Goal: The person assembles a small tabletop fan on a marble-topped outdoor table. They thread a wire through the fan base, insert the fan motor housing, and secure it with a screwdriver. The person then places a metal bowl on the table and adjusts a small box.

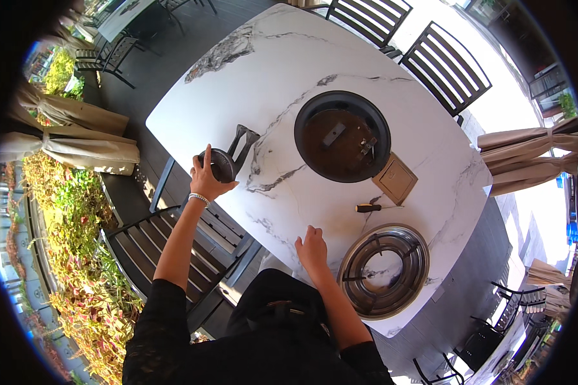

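Two dark, slatted-back metal chairs (446, 69) stand between one and two o'clock. Gathered beige fabric curtains (96, 151) hang near nine and three o'clock. Yellow-green and reddish leafy plants (90, 295) grow between eight and nine o'clock.

Table (263, 77): white, veined grey (marble-like)
Handled piece (222, 168), ten o'clock: black
Round pan (315, 154), one o'clock: black, brown inside
Metal ring (415, 271), four o'clock: silvery
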A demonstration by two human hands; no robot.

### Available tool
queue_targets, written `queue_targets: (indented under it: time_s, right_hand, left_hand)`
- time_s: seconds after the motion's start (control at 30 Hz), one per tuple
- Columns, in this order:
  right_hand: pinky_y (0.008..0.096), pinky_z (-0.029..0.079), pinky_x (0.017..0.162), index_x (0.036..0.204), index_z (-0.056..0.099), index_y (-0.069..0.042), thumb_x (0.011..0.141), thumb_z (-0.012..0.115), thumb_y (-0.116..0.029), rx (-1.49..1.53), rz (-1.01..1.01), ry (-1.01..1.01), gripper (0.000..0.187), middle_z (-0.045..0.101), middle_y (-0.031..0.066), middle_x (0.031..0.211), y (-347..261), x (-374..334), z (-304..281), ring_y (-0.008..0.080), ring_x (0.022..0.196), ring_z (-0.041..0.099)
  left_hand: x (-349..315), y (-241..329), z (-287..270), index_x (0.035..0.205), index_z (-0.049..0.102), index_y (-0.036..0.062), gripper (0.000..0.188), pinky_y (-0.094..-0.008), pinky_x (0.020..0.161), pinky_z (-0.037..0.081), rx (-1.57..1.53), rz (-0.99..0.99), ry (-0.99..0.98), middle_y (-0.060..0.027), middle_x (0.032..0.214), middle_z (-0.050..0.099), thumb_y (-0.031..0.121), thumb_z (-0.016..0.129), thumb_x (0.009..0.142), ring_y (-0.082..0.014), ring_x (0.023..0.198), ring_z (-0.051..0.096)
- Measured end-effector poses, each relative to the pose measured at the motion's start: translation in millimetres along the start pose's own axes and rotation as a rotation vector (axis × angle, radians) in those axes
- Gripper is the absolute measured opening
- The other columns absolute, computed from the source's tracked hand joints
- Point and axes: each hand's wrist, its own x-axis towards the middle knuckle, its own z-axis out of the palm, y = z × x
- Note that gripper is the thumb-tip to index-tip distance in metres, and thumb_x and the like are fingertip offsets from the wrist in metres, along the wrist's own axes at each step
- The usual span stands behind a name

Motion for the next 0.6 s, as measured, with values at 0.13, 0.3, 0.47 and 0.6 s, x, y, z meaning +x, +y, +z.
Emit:
queue_targets:
  time_s: [0.13,0.3,0.47,0.6]
  right_hand:
    - [0.0361,0.052,0.064,0.097,0.05,0.003,0.078,0.06,-0.013,-0.236,-0.006,-0.007,0.027,0.051,0.0169,0.089,-10,34,19,0.0326,0.076,0.061]
    - [0.0371,0.051,0.06,0.083,0.05,0.002,0.077,0.056,-0.007,-0.314,0.181,-0.065,0.013,0.055,0.0176,0.084,-5,56,43,0.0317,0.07,0.06]
    - [0.0383,0.049,0.058,0.08,0.051,0.001,0.075,0.055,-0.005,-0.085,0.078,0.019,0.009,0.057,0.0163,0.074,8,49,22,0.0292,0.067,0.06]
    - [0.0335,0.047,0.055,0.079,0.053,-0.002,0.073,0.057,-0.003,0.314,0.024,0.044,0.008,0.057,0.0126,0.066,16,28,-22,0.0242,0.059,0.058]
  left_hand:
    - [49,-9,7,0.143,0.009,0.0244,0.122,-0.0531,0.079,0.049,0.017,-0.015,0.025,-0.0268,0.131,0.024,0.049,0.081,0.046,-0.0515,0.107,0.043]
    - [85,-19,12,0.143,0.01,0.0252,0.122,-0.051,0.075,0.051,0.048,0.02,-0.006,-0.0262,0.132,0.023,0.047,0.081,0.046,-0.0484,0.106,0.044]
    - [99,-16,12,0.142,0.011,0.0265,0.122,-0.0501,0.075,0.051,0.033,0.047,-0.039,-0.0245,0.131,0.024,0.044,0.082,0.045,-0.0481,0.106,0.044]
    - [97,-7,10,0.142,0.008,0.0284,0.123,-0.0527,0.085,0.046,0.023,0.096,-0.098,-0.0269,0.134,0.022,0.041,0.084,0.046,-0.0496,0.112,0.039]
